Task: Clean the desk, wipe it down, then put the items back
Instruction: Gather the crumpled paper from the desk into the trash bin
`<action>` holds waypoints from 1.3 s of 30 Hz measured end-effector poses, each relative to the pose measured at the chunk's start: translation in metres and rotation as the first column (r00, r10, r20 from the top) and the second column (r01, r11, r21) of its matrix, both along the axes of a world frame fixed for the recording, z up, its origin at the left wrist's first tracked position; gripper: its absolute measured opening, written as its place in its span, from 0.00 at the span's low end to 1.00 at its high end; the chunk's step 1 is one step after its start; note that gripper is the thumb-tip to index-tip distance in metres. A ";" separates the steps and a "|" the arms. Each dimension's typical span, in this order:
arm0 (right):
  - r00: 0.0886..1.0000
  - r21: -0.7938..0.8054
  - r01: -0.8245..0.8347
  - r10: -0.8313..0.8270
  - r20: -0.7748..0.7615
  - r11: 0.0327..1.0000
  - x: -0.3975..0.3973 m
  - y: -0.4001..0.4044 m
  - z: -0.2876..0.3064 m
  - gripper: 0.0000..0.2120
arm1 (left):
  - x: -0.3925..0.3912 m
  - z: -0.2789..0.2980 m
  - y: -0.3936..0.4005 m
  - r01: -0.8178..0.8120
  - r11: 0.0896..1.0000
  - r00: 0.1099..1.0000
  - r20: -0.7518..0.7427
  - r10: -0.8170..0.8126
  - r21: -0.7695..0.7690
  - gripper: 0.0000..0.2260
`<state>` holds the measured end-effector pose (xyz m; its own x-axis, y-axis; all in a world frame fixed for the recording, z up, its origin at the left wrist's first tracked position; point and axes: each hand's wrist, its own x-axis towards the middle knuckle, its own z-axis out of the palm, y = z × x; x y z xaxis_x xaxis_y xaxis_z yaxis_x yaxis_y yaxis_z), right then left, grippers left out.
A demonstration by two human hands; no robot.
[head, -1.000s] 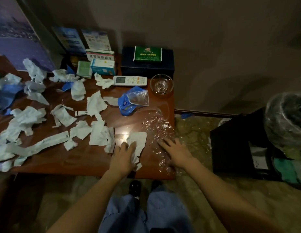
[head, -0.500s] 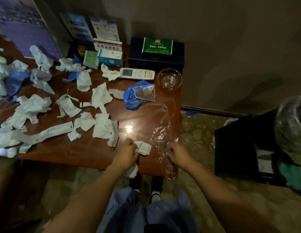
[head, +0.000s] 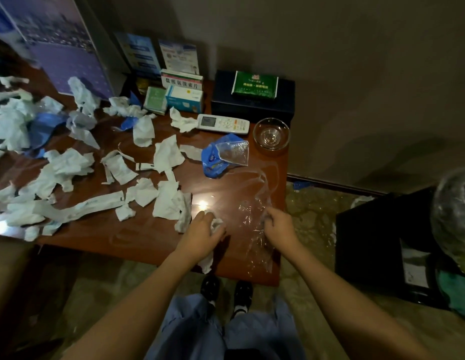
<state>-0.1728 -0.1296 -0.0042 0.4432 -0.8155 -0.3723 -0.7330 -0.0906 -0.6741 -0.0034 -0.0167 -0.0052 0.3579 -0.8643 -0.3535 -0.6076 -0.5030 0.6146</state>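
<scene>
Clearing has barely begun at the desk's (head: 137, 245) near corner.

The left hand (head: 200, 233) is bunched around a white paper scrap (head: 216, 224); the right hand (head: 279, 226) pinches a clear plastic sheet (head: 254, 229) beside it. Beyond the hands lie dozens of torn scraps, one remote (head: 223, 123), one glass bowl (head: 271, 133) and three medicine boxes (head: 183, 96). Wiping and restocking look untouched.

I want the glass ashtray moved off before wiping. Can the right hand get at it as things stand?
Probably not right away: the right hand grips the clear plastic film at the near desk edge. The glass ashtray stands uncovered at the far right corner, with only film lying between.
</scene>
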 end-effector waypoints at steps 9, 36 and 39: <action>0.952 -0.168 -0.272 0.241 -0.187 0.947 0.052 -0.015 0.013 0.06 | 0.034 0.009 0.003 -0.232 0.969 0.966 0.093 0.240 -0.087 0.14; 0.814 -0.095 -0.499 0.428 -0.391 0.862 0.142 -0.063 -0.026 0.25 | 0.105 -0.020 -0.007 -0.245 0.969 0.961 0.135 0.241 0.012 0.11; 0.875 -0.139 -0.423 0.364 -0.318 0.895 0.138 -0.049 -0.031 0.21 | 0.107 -0.020 -0.011 -0.241 0.970 0.966 0.088 0.242 -0.020 0.08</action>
<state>-0.0348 -0.1785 -0.0349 0.6457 -0.6642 -0.3768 -0.7612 -0.5207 -0.3865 0.1031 -0.0279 -0.0250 0.5864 -0.7512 -0.3031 -0.5214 -0.6364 0.5684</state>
